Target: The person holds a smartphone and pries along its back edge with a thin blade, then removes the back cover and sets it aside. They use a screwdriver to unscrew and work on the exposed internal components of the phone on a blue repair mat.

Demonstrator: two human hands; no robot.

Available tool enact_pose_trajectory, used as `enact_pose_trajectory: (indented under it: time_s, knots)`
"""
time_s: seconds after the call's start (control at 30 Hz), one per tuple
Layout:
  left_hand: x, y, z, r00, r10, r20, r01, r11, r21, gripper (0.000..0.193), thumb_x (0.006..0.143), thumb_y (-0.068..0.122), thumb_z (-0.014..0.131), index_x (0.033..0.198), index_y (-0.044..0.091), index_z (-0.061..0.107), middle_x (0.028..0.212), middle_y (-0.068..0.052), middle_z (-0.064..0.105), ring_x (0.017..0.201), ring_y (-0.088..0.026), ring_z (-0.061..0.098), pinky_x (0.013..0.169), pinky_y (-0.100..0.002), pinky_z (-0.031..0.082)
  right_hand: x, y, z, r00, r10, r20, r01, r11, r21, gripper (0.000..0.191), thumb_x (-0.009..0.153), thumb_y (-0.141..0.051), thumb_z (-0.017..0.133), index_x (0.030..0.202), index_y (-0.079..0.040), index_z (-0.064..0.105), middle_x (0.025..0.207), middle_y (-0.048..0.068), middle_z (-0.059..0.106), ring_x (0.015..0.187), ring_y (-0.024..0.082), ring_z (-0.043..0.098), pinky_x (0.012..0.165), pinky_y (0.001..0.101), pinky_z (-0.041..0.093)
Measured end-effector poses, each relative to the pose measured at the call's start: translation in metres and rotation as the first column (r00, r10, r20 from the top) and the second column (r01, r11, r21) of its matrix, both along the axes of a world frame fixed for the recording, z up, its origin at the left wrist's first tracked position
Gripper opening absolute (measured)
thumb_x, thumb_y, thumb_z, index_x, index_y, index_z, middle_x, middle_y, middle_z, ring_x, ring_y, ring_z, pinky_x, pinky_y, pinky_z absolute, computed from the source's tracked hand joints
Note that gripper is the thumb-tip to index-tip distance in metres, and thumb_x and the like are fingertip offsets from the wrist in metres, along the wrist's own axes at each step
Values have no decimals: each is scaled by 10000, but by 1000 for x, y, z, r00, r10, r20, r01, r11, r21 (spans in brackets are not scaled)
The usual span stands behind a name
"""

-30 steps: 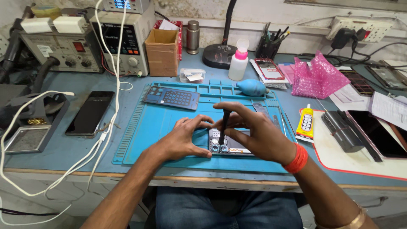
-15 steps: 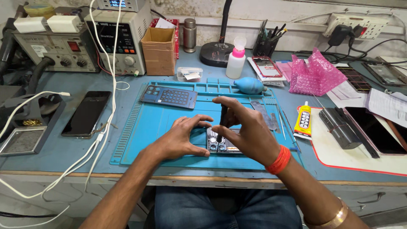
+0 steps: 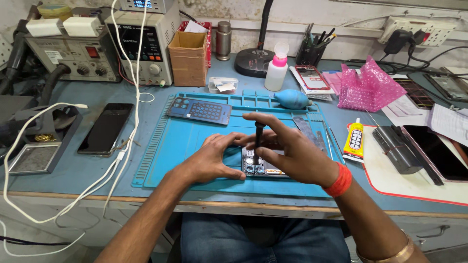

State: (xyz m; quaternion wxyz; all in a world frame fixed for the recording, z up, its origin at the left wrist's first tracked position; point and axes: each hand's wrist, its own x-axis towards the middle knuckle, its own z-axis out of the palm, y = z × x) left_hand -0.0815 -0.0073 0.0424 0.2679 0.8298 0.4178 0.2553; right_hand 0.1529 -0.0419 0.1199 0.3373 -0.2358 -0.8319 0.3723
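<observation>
While the left hand (image 3: pixel 213 160) grips the opened phone (image 3: pixel 257 164) by its left end, fingers clamped on it, the right hand (image 3: pixel 292 151) pinches a screwdriver (image 3: pixel 258 139) upright, tip on the phone. It lies near the front edge of the blue mat (image 3: pixel 185 141), with a phone back cover (image 3: pixel 199 110) toward the mat's rear.

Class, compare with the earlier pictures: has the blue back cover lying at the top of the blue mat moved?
No. The blue back cover lies at the same spot on the blue mat, below the cardboard box; only the camera has shifted.
</observation>
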Motion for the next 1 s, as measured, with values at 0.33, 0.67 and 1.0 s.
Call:
enact_pose_trajectory:
  time_s: [0.33, 0.67, 1.0]
  knots:
    - [0, 1, -1, 1000, -5, -9, 5, 1000, 6, 938, 604, 432, 927, 1422, 234, 513, 1405, -59, 639, 1395, -345, 427, 1175, -496, 305, 2, 1, 5, 996, -71, 49, 68, 996, 59, 617, 904, -50, 696, 1460, -90, 433, 1060, 96, 730, 965, 171, 750, 837, 339, 627]
    - [0, 0, 2, 1000, -11, -13, 11, 1000, -1, 910, 609, 431, 910, 1414, 237, 532, 1391, -49, 650, 1376, -338, 452, 1169, -483, 314, 5, 4, 3, 987, -125, 99, 116, 989, 96, 610, 908, -65, 711, 1447, -94, 426, 1035, 100, 729, 944, 178, 747, 821, 338, 636]
    - [1, 1, 3, 999, -27, -23, 28, 999, 25, 930, 608, 461, 906, 1422, 233, 519, 1396, -38, 659, 1379, -332, 459, 1181, -482, 297, 9, 5, 7, 981, -139, 133, 126, 987, 102, 655, 895, -42, 715, 1470, -113, 410, 1094, 85, 743, 986, 178, 762, 869, 338, 628]
